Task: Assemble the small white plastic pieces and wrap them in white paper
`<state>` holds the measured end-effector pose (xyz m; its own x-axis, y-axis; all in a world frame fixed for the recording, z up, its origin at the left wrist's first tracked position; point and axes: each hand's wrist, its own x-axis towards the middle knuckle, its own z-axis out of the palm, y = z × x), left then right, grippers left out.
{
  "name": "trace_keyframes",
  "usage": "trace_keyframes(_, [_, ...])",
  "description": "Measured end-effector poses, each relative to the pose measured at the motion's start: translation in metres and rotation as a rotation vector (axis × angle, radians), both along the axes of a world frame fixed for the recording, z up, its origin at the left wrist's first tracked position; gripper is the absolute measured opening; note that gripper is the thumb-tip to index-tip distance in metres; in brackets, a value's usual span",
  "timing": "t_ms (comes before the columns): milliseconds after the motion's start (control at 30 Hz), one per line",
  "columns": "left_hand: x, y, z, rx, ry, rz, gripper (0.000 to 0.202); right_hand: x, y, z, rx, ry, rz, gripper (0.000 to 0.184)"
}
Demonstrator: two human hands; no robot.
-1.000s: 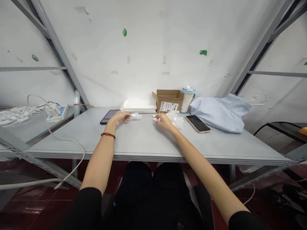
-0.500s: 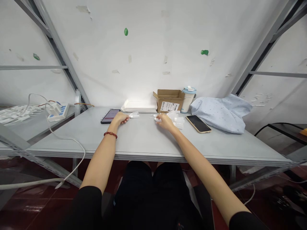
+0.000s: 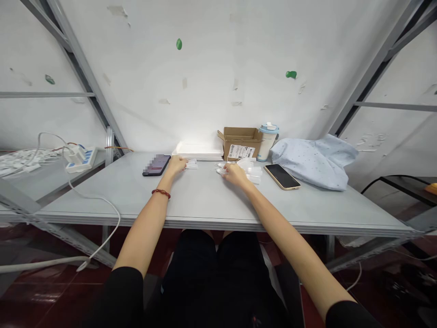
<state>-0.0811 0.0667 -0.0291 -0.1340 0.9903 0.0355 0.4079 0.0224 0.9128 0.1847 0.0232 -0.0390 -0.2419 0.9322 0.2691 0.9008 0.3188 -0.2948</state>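
Note:
My left hand (image 3: pixel 178 164) rests on the table beside the black phone, its fingers bent down around the near end of a small clear plastic piece (image 3: pixel 192 164). What exactly lies under those fingertips is hidden. Further right, my right hand (image 3: pixel 235 173) has its thumb and fingers closed on another small clear plastic piece (image 3: pixel 221 171) at the left edge of a loose group. Several more clear plastic pieces (image 3: pixel 254 172) lie just behind and to the right of that hand. They look like small tubes or bottles; their exact kind is too small to tell.
A stack of white trays or sheets (image 3: pixel 200 152), an open cardboard box (image 3: pixel 241 142) and a blue-lidded cup (image 3: pixel 267 143) stand along the wall. A black phone (image 3: pixel 157 165) lies left, a gold-edged phone (image 3: pixel 282 176) and pale blue cloth (image 3: pixel 314 159) right. A power strip (image 3: pixel 82 160) sits far left.
My left hand has shifted slightly right and away from me, onto the end of the clear plastic piece. My right hand has barely moved.

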Motion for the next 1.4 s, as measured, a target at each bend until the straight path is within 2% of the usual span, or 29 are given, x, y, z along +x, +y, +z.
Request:
trace_keyframes(33, [0.006, -0.004, 0.002, 0.045, 0.032, 0.036, 0.012, -0.001, -0.001, 0.000, -0.002, -0.001, -0.003, 0.032])
trace_keyframes(67, [0.013, -0.008, 0.004, 0.062, 0.044, 0.021, 0.011, -0.001, -0.001, 0.000, -0.004, 0.000, -0.005, 0.032])
trace_keyframes(200, [0.033, -0.024, 0.010, 0.048, 0.007, -0.113, 0.012, -0.002, -0.002, 0.002, -0.017, 0.048, -0.014, 0.027])
trace_keyframes(300, [0.041, -0.030, 0.013, 0.010, -0.031, -0.155, 0.013, -0.002, 0.000, 0.003, -0.018, 0.174, 0.008, 0.024])
trace_keyframes(500, [0.046, -0.032, 0.014, -0.036, -0.058, -0.205, 0.016, -0.001, 0.004, 0.006, -0.027, 0.535, 0.104, 0.024])
trace_keyframes(700, [0.044, -0.029, 0.010, -0.108, -0.105, -0.313, 0.027, -0.001, 0.000, 0.009, -0.070, 0.759, 0.094, 0.028])
trace_keyframes(900, [0.045, -0.031, 0.012, -0.165, -0.143, -0.420, 0.037, 0.000, -0.002, 0.012, -0.051, 0.818, 0.072, 0.030])
trace_keyframes(1167, [0.046, -0.035, 0.018, -0.137, -0.178, -0.402, 0.032, -0.001, -0.006, 0.015, -0.030, 0.805, 0.034, 0.034])
trace_keyframes(1400, [0.045, -0.034, 0.015, -0.088, -0.182, -0.381, 0.029, -0.001, -0.007, 0.015, -0.035, 0.797, 0.033, 0.038])
